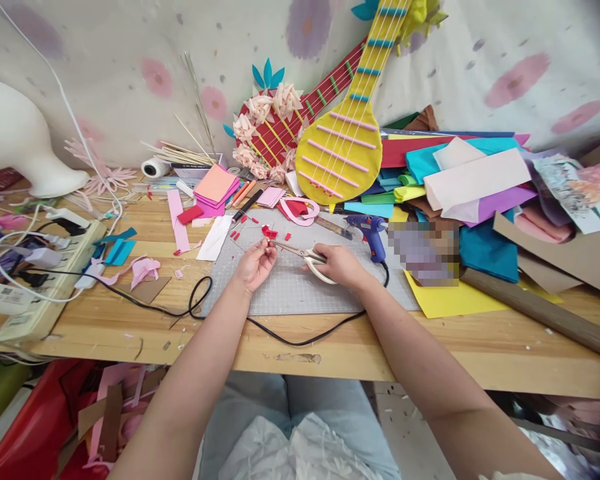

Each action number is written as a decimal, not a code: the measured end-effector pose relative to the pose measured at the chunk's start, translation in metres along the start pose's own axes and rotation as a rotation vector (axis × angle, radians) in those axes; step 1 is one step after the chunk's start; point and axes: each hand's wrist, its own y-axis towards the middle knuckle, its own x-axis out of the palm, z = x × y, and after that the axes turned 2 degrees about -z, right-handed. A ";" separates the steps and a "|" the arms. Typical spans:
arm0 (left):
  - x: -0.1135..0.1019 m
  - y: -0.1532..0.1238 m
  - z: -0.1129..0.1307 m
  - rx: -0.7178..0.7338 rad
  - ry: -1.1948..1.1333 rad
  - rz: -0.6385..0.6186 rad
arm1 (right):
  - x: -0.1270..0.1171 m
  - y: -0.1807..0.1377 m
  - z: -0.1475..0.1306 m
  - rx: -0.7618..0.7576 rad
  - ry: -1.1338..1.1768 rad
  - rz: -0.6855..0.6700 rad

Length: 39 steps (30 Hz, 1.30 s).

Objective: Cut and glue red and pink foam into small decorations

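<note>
My left hand (256, 265) is closed in a pinch on a small red piece (269, 233), which looks like foam or paper. White-handled scissors (321, 269) are in my right hand (344, 265), fingers wrapped round the handles. Their blades point left and reach the red piece at my left fingertips; whether they touch it I cannot tell. Both hands are over the grey cutting mat (290, 293). Several small red bits (235, 235) lie on the mat just beyond my left hand. Past them rests a pink teardrop-shaped loop (300, 212).
A blue glue gun (373, 235) stands right of my right hand, its black cord (300, 343) looping along the front. Yellow (340, 157) and red (280, 133) lute-like crafts lean at the back. Coloured sheets (475, 173) pile at right; a power strip (45, 280) lies left.
</note>
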 end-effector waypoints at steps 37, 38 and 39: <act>0.002 -0.003 0.001 -0.096 -0.134 -0.058 | 0.001 -0.001 0.005 -0.023 0.070 -0.006; 0.002 -0.003 0.000 -0.096 -0.136 -0.053 | 0.001 -0.001 0.005 -0.022 0.067 -0.005; 0.002 -0.003 0.000 -0.097 -0.138 -0.048 | 0.002 -0.001 0.005 -0.022 0.065 -0.005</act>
